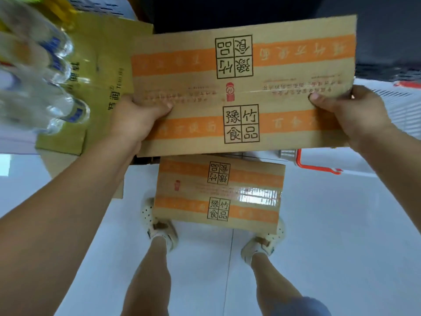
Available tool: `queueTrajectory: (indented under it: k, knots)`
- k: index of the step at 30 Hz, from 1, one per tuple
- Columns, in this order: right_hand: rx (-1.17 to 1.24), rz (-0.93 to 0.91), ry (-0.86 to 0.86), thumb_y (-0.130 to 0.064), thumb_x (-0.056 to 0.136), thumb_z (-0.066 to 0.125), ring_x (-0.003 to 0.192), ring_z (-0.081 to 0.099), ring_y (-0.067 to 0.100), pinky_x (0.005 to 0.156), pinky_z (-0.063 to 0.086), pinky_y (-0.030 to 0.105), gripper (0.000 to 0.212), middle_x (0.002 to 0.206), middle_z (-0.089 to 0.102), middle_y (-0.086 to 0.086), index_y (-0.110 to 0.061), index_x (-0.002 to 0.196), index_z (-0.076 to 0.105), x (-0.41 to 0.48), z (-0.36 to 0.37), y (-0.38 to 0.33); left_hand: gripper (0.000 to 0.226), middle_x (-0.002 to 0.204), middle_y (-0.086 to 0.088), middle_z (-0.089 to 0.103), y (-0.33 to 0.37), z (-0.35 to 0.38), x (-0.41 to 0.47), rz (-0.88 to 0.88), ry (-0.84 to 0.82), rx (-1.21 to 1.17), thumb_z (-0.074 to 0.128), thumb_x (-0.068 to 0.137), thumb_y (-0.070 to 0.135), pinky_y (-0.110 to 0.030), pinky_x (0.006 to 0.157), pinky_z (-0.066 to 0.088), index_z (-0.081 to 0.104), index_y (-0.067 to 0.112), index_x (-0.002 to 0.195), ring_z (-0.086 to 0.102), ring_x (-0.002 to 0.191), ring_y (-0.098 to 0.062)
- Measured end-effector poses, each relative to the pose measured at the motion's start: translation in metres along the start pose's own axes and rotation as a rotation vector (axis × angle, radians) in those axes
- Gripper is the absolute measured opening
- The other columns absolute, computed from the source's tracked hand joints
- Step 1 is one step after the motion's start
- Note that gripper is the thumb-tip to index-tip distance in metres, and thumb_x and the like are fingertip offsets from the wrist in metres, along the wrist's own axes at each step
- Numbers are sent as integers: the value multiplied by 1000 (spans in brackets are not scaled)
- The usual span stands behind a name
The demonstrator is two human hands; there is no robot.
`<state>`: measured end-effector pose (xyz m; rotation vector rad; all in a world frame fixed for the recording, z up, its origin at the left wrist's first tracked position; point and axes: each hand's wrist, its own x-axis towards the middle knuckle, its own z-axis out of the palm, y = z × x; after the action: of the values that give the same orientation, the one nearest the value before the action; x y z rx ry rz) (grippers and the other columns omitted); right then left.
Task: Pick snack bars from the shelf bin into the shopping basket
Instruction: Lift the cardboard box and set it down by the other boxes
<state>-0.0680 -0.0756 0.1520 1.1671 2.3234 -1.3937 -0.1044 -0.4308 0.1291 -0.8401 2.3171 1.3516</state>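
Squarely, carton [243, 87] hangs gripped between left hand [136, 120] and right hand [349, 115].

The held box [243, 87] fills the middle, hiding most of the basket [316, 168]. Left, bottles [57, 76] crowd in; right, the floor [341, 224] lies open.

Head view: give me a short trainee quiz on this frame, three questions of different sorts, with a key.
1. True or false: the left hand and the right hand both grip the raised carton.
2. Where does the second orange-striped carton lie? A: on the floor by the feet. B: on a shelf. C: on top of the bottles.
3. Fill the blank: the basket handle at the right is coloured ___.
Key: 1 true; 2 A; 3 red.
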Motion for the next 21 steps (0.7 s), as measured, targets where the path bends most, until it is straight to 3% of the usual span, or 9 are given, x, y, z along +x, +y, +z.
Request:
queueTrajectory:
  k: [5,9,13,16,21]
  knots:
    - [-6,9,19,-43,72,83,95,65,13,85,52,33,53,104,67,-11,-22,116,64,-80,-52,-7,48,95,17,66,25,-45,-76,26,-12,-8,88,69,32,-25,77,52,62,25,109,65,93,-6]
    - [-5,116,22,-47,70,83,97,65,16,91,53,41,53,101,67,-12,-24,114,64,-132,-57,22,62,109,9,69,15,-71,-104,-24,-40,101,89,61,45,-44,91,54,62,27,114,66,100,-16]
    - [-3,217,4,-42,73,82,97,64,17,91,52,41,50,103,67,-9,-23,115,63,-163,-39,60,52,109,8,66,-24,-79,-121,-80,-76,181,86,68,41,-44,92,52,57,29,110,63,102,-20]
    - [-28,292,-15,-43,74,81,99,62,19,91,51,42,54,108,66,-6,-23,118,59,-176,-21,86,58,113,5,67,-53,-78,-124,-150,-105,227,86,65,47,-51,94,52,57,29,111,64,104,-24]
    - [-30,344,-51,-38,74,83,103,58,19,86,47,36,69,117,59,-4,-20,129,45,-189,-9,119,72,116,2,61,-86,-75,-131,-196,-120,249,87,68,39,-50,95,50,46,22,124,60,105,-25]
